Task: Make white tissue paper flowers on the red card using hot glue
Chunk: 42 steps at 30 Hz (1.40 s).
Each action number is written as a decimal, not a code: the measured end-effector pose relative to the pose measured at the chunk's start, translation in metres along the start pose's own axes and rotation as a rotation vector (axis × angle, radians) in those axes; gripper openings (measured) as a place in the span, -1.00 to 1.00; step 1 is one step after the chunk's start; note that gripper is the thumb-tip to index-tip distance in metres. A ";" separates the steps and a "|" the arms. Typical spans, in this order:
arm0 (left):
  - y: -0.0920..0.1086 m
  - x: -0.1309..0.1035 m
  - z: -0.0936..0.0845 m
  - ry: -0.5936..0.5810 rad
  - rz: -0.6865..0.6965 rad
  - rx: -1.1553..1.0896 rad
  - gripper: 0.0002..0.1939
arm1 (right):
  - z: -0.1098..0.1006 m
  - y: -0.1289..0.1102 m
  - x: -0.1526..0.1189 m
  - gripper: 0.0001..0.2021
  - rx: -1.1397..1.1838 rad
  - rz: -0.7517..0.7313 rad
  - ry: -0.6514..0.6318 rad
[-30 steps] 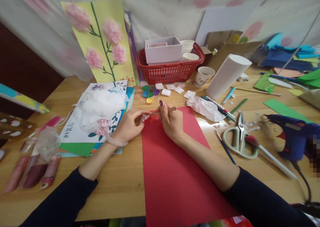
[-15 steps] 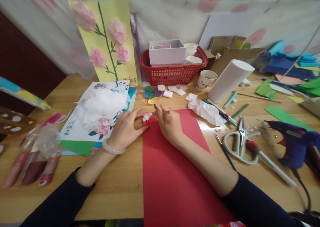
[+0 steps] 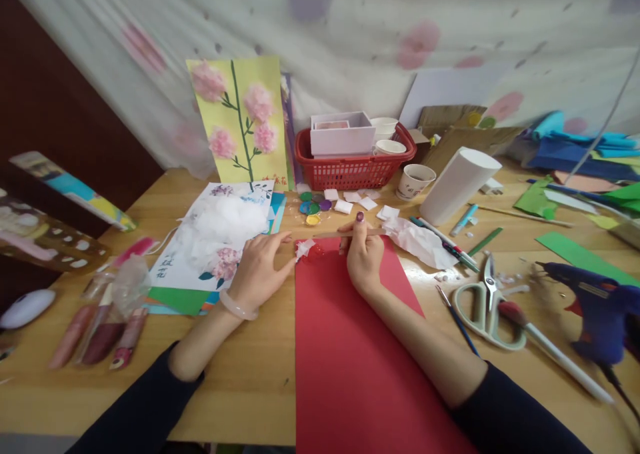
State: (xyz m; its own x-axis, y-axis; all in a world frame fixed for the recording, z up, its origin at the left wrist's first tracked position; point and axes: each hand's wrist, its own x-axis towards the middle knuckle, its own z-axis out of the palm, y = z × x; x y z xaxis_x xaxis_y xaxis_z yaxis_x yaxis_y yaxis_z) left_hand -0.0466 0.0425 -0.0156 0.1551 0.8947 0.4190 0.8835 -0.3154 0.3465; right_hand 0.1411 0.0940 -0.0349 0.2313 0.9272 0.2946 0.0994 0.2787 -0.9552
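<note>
A red sheet of paper point(image 3: 360, 361) lies in front of me. At its far left corner is a small crumpled white piece point(image 3: 304, 249), beside a wet-looking red patch point(image 3: 315, 254). My left hand point(image 3: 263, 267) hovers at that corner, its thumb and fingers apart and holding nothing, a pale bangle on its wrist. Just to the right, my right hand point(image 3: 364, 254) is closed around a thin brown stick point(image 3: 375, 232), which lies roughly level over the sheet's far edge. The tip of the stick is hard to make out.
Paint pots point(image 3: 313, 208) and white squares point(image 3: 343, 206) sit beyond the sheet, before a red basket point(image 3: 350, 172). Scissors point(image 3: 487, 307), a brush point(image 3: 457, 321) and a blue glue gun point(image 3: 600, 307) lie right. White fluff point(image 3: 220, 221) covers a printed sheet at left.
My right hand has moved right and lifted away from the white piece, bringing the stick with it. The left hand's fingers have drawn slightly back from the piece. The view has shifted.
</note>
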 end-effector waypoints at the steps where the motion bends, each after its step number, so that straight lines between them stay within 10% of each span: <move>1: -0.001 0.001 -0.006 0.050 -0.016 -0.004 -0.70 | -0.001 0.000 0.002 -0.41 0.006 0.019 0.017; 7: -0.007 0.000 -0.035 0.171 -0.104 -0.035 -0.85 | -0.003 0.005 0.004 -0.39 -0.104 -0.015 -0.078; 20: 0.024 -0.019 0.006 -0.216 -0.084 0.009 -0.26 | 0.000 0.005 -0.001 -0.43 -0.301 -0.203 -0.235; 42: 0.020 -0.024 0.010 -0.215 -0.056 0.020 -0.23 | -0.001 0.003 -0.007 -0.41 -0.233 -0.199 -0.186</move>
State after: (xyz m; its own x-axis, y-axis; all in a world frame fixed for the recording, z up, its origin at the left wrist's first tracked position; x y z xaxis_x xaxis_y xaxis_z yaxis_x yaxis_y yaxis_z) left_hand -0.0277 0.0180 -0.0273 0.1940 0.9583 0.2099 0.9016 -0.2585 0.3469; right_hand 0.1410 0.0875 -0.0395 0.0070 0.8962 0.4435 0.3476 0.4137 -0.8414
